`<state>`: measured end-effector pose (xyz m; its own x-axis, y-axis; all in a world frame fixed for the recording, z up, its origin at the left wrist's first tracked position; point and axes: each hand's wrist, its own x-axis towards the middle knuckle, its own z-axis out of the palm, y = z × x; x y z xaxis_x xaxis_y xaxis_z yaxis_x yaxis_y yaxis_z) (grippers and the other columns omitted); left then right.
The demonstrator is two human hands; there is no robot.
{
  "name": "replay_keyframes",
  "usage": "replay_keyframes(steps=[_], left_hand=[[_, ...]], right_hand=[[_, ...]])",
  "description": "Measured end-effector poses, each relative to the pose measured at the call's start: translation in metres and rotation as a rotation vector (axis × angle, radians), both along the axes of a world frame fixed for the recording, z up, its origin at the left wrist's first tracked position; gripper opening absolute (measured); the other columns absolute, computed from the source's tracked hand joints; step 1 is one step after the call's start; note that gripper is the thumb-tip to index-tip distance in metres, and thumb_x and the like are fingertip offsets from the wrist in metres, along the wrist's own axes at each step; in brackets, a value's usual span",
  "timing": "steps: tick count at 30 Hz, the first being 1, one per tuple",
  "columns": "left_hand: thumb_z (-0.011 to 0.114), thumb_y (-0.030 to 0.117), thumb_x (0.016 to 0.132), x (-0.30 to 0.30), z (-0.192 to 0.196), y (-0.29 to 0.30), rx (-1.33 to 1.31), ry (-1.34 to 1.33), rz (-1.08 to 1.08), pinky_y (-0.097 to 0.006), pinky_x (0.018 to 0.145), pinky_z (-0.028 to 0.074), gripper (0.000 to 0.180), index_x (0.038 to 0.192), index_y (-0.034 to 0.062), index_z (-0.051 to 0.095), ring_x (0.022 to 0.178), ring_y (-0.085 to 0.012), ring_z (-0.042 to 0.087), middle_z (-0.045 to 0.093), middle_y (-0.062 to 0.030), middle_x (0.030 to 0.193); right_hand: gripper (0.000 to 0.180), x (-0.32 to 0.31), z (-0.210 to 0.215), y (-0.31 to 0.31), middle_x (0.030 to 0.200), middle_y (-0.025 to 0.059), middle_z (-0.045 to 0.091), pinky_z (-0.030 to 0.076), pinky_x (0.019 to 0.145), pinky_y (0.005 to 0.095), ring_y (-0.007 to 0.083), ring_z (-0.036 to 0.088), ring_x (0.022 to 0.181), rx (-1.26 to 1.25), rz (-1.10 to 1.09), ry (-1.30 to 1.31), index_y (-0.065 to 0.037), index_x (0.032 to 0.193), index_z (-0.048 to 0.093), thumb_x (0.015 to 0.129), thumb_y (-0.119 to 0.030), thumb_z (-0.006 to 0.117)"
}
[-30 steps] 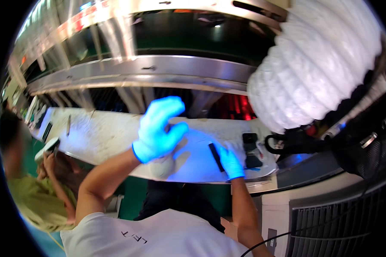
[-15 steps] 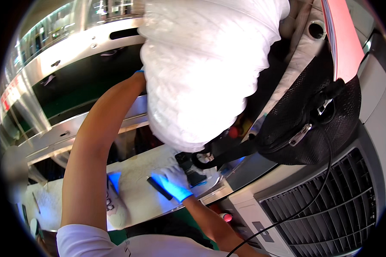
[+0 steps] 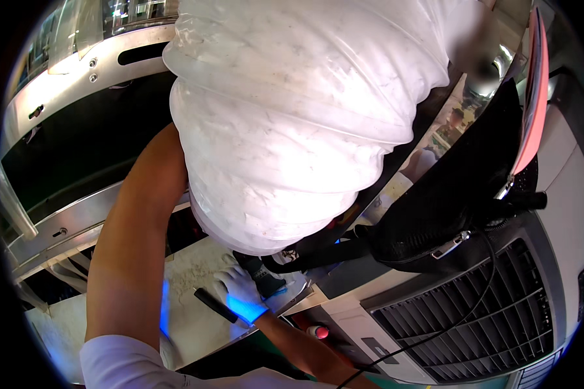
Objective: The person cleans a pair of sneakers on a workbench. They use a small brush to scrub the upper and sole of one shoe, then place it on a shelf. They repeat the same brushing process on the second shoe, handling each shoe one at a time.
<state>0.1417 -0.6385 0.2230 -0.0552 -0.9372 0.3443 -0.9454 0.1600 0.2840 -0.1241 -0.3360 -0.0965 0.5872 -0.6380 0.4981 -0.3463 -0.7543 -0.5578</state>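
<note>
While the view tips down under a big white ribbed hose (image 3: 292, 123), you can see a pale, scuffed bench (image 3: 194, 285) with a blue glow on it, sitting below a shiny metal machine housing (image 3: 65, 84). Off to the right there's a grey cabinet with a vent grille (image 3: 474, 324) and a black bag (image 3: 454, 201) hanging by a strap; can't tell what's in the bag.

Right hand (image 3: 240, 292), in a pale glove lit blue, lies flat on the bench, fingers spread, grip not closed on anything. A slim black stick tool (image 3: 215, 305) lies on the bench just touching its left edge.

Left arm (image 3: 133, 240) goes up behind the hose, so that hand's hidden.

Compared to half a second ago, the hose fills even more of the view, and the right hand and tool look about where they were.
</note>
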Motion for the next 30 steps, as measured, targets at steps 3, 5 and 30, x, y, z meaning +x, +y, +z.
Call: replay_keyframes(steps=[3, 5, 30], left_hand=[[0.071, 0.038, 0.099, 0.015, 0.006, 0.021, -0.074, -0.021, 0.010, -0.052, 0.093, 0.060, 0.033, 0.112, 0.0096, 0.081, 0.107, -0.0429, 0.076, 0.080, -0.0217, 0.114], [0.071, 0.039, 0.099, 0.021, 0.008, 0.044, -0.139, -0.058, 0.005, -0.052, 0.092, 0.060, 0.033, 0.111, 0.0096, 0.081, 0.107, -0.0429, 0.076, 0.080, -0.0216, 0.114], [0.076, 0.014, 0.081, -0.145, -0.197, 0.574, -0.224, -0.269, -0.018, -0.043, 0.070, 0.055, 0.042, 0.122, 0.0060, 0.076, 0.084, -0.0275, 0.067, 0.068, -0.0059, 0.099]], right_hand=[[0.017, 0.000, -0.007, -0.004, 0.117, 0.0168, 0.075, 0.054, 0.113, 0.0471, 0.0412, 0.064, 0.139, -0.043, 0.025, -0.052, -0.006, 0.109, 0.074, 0.096, -0.018, 0.077], [0.013, 0.000, -0.008, -0.005, 0.116, 0.0179, 0.075, 0.054, 0.111, 0.0496, 0.0419, 0.063, 0.141, -0.073, 0.001, -0.038, -0.008, 0.106, 0.073, 0.097, -0.018, 0.074], [0.040, -0.008, 0.014, 0.027, 0.134, 0.0187, 0.076, 0.056, 0.110, 0.0497, 0.0417, 0.070, 0.127, -0.205, 0.045, -0.118, -0.004, 0.126, 0.077, 0.090, -0.016, 0.087]])
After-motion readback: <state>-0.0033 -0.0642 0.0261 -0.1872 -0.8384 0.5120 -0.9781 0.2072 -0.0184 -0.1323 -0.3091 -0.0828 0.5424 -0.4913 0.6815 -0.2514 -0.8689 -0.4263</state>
